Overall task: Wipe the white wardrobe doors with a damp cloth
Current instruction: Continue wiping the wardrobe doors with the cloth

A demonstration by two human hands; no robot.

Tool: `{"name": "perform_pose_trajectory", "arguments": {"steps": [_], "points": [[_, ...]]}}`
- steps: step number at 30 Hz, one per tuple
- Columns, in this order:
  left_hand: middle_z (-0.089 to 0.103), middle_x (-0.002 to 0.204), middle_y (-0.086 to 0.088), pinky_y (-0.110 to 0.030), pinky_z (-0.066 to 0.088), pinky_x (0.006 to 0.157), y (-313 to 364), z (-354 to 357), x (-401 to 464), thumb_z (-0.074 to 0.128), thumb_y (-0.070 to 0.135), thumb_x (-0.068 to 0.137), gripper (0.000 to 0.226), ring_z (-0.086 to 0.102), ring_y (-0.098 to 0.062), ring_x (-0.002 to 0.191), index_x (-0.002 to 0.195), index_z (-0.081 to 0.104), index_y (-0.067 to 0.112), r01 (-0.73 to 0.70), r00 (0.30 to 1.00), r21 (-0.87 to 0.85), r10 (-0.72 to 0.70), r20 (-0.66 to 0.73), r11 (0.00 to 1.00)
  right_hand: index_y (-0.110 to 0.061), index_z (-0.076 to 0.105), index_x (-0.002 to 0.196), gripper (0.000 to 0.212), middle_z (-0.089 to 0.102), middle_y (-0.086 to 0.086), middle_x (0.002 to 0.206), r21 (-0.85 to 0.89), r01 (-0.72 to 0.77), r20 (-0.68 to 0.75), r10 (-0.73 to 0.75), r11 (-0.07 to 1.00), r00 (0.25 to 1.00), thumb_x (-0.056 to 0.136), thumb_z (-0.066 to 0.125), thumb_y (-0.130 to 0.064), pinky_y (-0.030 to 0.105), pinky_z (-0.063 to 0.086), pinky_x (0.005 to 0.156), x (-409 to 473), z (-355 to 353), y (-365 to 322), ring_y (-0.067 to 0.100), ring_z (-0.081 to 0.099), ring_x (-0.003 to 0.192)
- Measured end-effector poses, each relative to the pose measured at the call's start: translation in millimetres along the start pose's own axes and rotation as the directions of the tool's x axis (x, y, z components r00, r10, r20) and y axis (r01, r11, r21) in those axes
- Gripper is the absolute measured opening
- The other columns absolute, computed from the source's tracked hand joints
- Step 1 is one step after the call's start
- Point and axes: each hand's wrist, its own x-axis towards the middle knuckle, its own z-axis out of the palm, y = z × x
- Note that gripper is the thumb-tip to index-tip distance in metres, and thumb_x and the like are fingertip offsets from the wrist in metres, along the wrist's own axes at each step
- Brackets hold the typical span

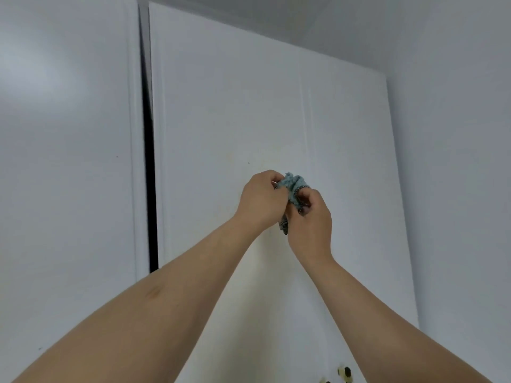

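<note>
Two white wardrobe doors are seen, the left door (66, 161) and the right door (235, 106), parted by a dark gap. One bunched blue cloth (292, 186) is gripped by both the left hand (261, 201) and the right hand (311, 219) before the right door; contact cannot be told. Small objects (344, 373) at the bottom edge are cut off.

White wall (456, 134), ceiling (276, 15) above.

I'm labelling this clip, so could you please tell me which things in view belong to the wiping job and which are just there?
Job:
- cloth, blue, bunched, held by both hands
- left hand
- right hand
- right door, just behind the hands
- left door

Just there:
- wall on the right
- small dark and yellow things at the bottom edge, unclear
</note>
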Motion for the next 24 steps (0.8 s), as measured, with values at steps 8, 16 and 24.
{"name": "perform_pose_trajectory", "arguments": {"steps": [8,16,24], "points": [[0.069,0.081,0.001,-0.026,0.042,0.061,38.6,-13.2,59.5,0.056,0.012,0.090,0.018,0.057,-0.011,0.063,0.100,0.069,0.018,-0.121,0.990,0.101,0.127,-0.054,0.988,-0.020,0.066,0.109,0.020,0.060,-0.009,0.110,-0.087,0.300,0.045,-0.297,0.950,0.954,0.093,0.062,-0.010,0.019,0.047,0.083,92.0,11.8,-14.4,0.002,0.057,0.097],[0.069,0.107,0.005,-0.027,0.047,0.077,62.3,-35.2,109.9,0.056,0.026,0.097,0.032,0.063,-0.014,0.091,0.127,0.062,0.019,-0.112,0.967,0.421,0.197,-0.164,0.900,-0.016,0.064,0.108,0.020,0.061,-0.005,0.103,-0.228,0.431,0.028,-0.437,0.873,0.899,0.093,0.055,-0.006,0.028,0.041,0.072,178.0,33.6,-23.9,0.016,0.056,0.091],[0.048,0.137,-0.009,-0.036,0.038,0.090,34.9,-108.3,117.8,0.047,0.010,0.090,0.047,0.045,-0.030,0.125,0.136,0.049,0.011,0.204,0.887,0.837,0.266,-0.378,0.508,-0.016,0.061,0.092,0.026,0.053,0.006,0.095,-0.475,0.294,0.020,-0.324,0.829,0.946,0.083,0.044,0.002,0.029,0.032,0.056,253.6,58.3,-24.5,0.028,0.055,0.077]]}}
